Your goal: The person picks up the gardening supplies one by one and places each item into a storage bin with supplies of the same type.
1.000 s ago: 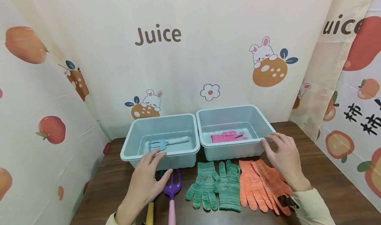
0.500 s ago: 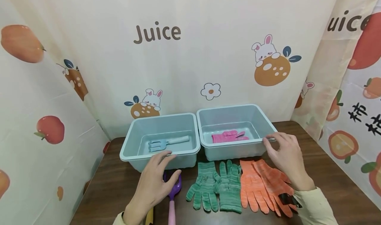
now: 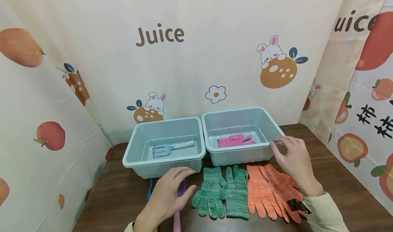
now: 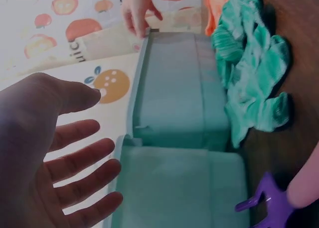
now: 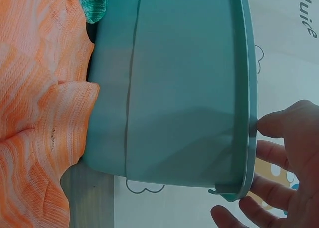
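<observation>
In the head view my left hand (image 3: pixel 167 198) hangs over a purple hand fork (image 3: pixel 181 190) with a pink handle, partly hiding it. Its fingers are loosely bent and spread, with nothing between them in the left wrist view. A blue-tined fork (image 3: pixel 149 189) is mostly hidden beneath this hand. My right hand (image 3: pixel 294 162) rests at the front right corner of the right bin (image 3: pixel 242 154), thumb and relaxed fingertips touching its rim. Inside that bin lies a pink glove (image 3: pixel 234 141). The left bin (image 3: pixel 181 163) holds a light blue hand fork (image 3: pixel 162 150).
Two green gloves (image 3: pixel 212 192) lie in front of the bins, with orange gloves (image 3: pixel 262 191) to their right below my right hand. Both bins stand side by side on the dark wooden table (image 3: pixel 107 198), against a printed curtain (image 3: pixel 190 71).
My left hand has moved right and nearer to me, from the left bin's front rim to above the purple hand fork. The right hand stays at the right bin's corner.
</observation>
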Demonstrator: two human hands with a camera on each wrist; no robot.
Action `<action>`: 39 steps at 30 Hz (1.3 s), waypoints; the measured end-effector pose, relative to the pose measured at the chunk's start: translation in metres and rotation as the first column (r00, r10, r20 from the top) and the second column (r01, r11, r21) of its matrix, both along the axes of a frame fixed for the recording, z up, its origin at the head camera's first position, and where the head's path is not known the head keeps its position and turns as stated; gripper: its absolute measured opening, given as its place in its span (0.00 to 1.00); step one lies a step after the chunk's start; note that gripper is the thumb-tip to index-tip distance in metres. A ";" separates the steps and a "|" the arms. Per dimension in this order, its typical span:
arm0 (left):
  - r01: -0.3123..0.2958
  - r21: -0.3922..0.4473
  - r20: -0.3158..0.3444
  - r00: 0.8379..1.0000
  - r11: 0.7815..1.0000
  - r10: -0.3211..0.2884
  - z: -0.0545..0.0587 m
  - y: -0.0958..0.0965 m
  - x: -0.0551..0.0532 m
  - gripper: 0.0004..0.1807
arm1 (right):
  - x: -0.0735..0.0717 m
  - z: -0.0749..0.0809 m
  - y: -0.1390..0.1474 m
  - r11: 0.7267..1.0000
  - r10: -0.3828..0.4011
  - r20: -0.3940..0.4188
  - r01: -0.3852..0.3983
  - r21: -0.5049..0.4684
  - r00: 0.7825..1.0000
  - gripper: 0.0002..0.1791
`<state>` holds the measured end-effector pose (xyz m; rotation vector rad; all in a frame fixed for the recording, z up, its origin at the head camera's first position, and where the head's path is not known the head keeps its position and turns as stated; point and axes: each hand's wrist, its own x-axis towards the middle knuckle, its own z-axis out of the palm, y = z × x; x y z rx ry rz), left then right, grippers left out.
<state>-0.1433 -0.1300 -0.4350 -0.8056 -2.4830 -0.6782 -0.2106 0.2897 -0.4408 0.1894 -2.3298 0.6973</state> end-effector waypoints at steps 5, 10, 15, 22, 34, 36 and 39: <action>0.047 -0.053 0.085 0.995 0.997 -0.042 -0.011 0.009 -0.001 0.20 | 0.000 0.001 0.000 1.000 -0.002 -0.009 0.002 0.003 1.000 0.08; 0.122 -0.098 0.128 0.986 0.988 -0.110 -0.023 0.017 -0.003 0.15 | -0.001 0.000 -0.001 1.000 0.002 -0.021 -0.002 0.002 1.000 0.08; 0.161 -0.128 0.196 0.971 0.979 -0.134 -0.030 0.020 -0.004 0.14 | -0.001 -0.001 -0.001 1.000 0.007 -0.026 -0.007 0.003 1.000 0.08; 0.184 -0.187 0.289 0.949 0.965 -0.125 -0.034 0.025 -0.006 0.17 | -0.002 -0.001 -0.001 1.000 0.017 -0.050 -0.016 0.002 0.999 0.08; 0.188 -0.250 0.365 0.927 0.950 -0.088 -0.037 0.030 -0.007 0.20 | -0.004 -0.004 -0.001 1.000 0.015 -0.047 -0.016 -0.009 0.999 0.08; 0.189 -0.259 0.381 0.921 0.947 -0.080 -0.037 0.031 -0.007 0.20 | -0.003 -0.004 -0.001 1.000 0.014 -0.049 -0.014 -0.008 0.999 0.08; 0.193 -0.277 0.399 0.914 0.941 -0.070 -0.038 0.032 -0.007 0.22 | -0.002 -0.005 -0.001 1.000 0.010 -0.051 -0.011 -0.009 0.999 0.08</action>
